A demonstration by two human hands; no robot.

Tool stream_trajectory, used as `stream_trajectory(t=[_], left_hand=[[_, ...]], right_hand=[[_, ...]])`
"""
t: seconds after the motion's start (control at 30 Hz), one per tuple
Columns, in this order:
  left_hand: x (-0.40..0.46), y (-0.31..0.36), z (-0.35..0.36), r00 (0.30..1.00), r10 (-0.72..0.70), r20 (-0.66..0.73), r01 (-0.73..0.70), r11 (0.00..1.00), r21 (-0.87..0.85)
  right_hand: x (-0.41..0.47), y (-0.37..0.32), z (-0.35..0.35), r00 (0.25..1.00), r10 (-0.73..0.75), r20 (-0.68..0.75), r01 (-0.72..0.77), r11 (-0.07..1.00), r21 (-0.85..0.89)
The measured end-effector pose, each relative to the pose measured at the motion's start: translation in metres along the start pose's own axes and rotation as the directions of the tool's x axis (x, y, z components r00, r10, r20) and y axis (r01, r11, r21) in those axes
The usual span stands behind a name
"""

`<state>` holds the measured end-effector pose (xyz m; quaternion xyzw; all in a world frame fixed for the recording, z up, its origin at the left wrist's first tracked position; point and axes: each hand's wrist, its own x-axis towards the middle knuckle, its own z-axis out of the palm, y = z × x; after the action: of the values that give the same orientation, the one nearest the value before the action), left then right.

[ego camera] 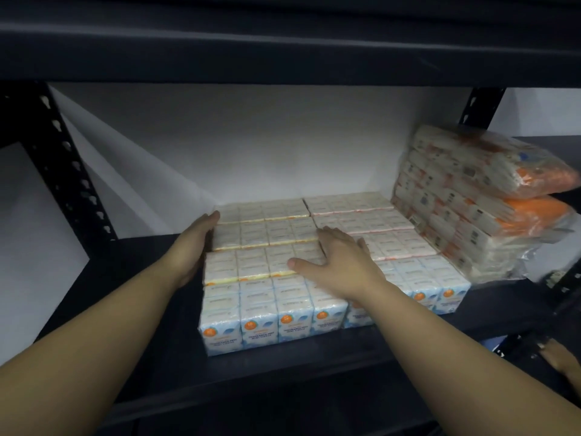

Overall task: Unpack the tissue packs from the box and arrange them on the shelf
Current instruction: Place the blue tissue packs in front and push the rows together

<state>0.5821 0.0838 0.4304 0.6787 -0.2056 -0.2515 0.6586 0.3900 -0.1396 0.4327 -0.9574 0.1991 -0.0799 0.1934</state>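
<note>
The left hand (196,243) lies flat against the left side of the packs (267,247), fingers straight, apparently squaring the block on the shelf (151,309). The right hand (338,262) presses down on top near the middle seam, fingers straight and a little spread, thumb out, likely to keep the upper layer from sliding (nothing is pinched). Further right, a stack (471,199) of orange-ended bundles in plastic leans against the block. The box is not in view. Another hand (562,360) shows at the far right edge.
</note>
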Motion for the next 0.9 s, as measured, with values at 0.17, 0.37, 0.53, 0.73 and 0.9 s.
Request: stream_trajectory(t=[0.17,0.37,0.53,0.73,0.9], left_hand=[[-0.027,-0.016,0.001,0.954,0.034,-0.298,-0.043,0.999,-0.024],[-0.057,-0.025,0.023,0.989,0.024,-0.143,-0.027,1.000,-0.014],[-0.068,-0.027,0.026,0.963,-0.028,-0.266,0.016,0.999,-0.050],[-0.100,-0.027,0.027,0.998,0.058,-0.022,-0.058,0.998,-0.025],[-0.099,-0.025,0.031,0.996,0.079,-0.046,-0.081,0.996,-0.025]], right_hand=[[0.000,0.001,-0.002,0.997,0.024,-0.074,-0.015,0.992,0.125],[-0.005,0.001,-0.004,1.000,-0.001,-0.027,0.003,0.998,0.070],[-0.009,-0.006,-0.017,0.999,0.038,-0.015,-0.033,0.971,0.236],[-0.020,0.013,-0.043,1.000,-0.001,0.000,0.001,0.961,0.278],[-0.042,0.051,-0.049,0.997,-0.023,0.076,0.028,0.997,-0.069]])
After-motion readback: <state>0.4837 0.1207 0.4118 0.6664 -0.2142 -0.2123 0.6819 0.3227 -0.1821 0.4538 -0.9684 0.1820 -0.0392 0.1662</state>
